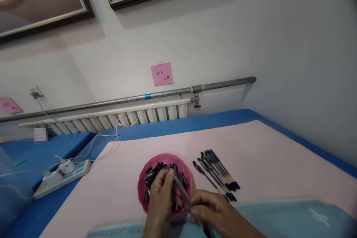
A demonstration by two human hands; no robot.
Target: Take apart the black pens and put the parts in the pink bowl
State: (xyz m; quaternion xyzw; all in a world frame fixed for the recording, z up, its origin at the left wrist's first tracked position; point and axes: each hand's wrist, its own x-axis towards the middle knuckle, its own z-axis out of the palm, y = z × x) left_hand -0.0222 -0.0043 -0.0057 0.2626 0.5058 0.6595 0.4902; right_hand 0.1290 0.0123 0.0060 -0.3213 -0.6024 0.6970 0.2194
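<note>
My right hand (pixel 212 210) grips a pen (pixel 182 191) with a clear-looking barrel, its dark end pointing down toward me. Over a pink bowl (pixel 141 193), my left hand (pixel 161 195) is closed with thumb and fingertips together; what sits between them is too small to make out. Black and clear pen parts (pixel 152 173) fill the bowl, partly hidden by my hands. To the right of the bowl, several black-capped pens (pixel 216 169) lie side by side in a slanted row on the pink table cover (pixel 117 193).
A teal cloth (pixel 284 214) lies along the near edge. On the left, a white power strip (pixel 65 178) carries plugs and cables on a blue surface (pixel 16 217). Behind the table stand a radiator (pixel 145 116) and a metal pipe (pixel 173 92) with a red-handled valve (pixel 197 106).
</note>
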